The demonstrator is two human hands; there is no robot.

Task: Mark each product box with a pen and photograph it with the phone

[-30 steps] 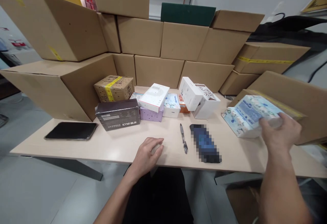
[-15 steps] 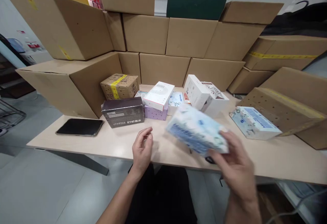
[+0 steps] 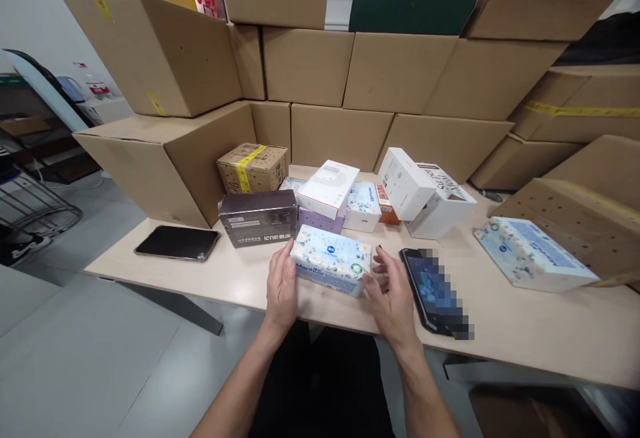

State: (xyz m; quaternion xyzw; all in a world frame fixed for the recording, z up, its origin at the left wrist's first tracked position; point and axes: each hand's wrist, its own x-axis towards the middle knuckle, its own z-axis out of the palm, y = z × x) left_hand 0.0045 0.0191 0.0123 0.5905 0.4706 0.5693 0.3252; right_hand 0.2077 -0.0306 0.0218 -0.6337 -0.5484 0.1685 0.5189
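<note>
A pale blue floral tissue pack (image 3: 330, 258) lies near the table's front edge, between my two hands. My left hand (image 3: 283, 285) is closed against its left end, thumb along the near side. At the right end is my right hand (image 3: 393, 291), its fingers apart and slightly curled, the thumb at the pack's near corner. Whether the pack rests fully on the table cannot be made out. Just right of my right hand lies a dark phone (image 3: 430, 291), partly pixelated. Behind the pack sit a purple box (image 3: 323, 221) and a white box (image 3: 327, 188) on top of it.
A dark brown box (image 3: 259, 218) and a black phone (image 3: 177, 243) lie to the left. White boxes (image 3: 407, 185) lean together at the back. Another floral pack (image 3: 535, 251) stands at the right. Stacked cardboard boxes (image 3: 340, 135) wall the table's far side (image 3: 240, 278).
My right hand has brought the tissue pack left and down between both hands, and its fingers have loosened. My left hand now meets the pack's left end. The pixelated phone is uncovered.
</note>
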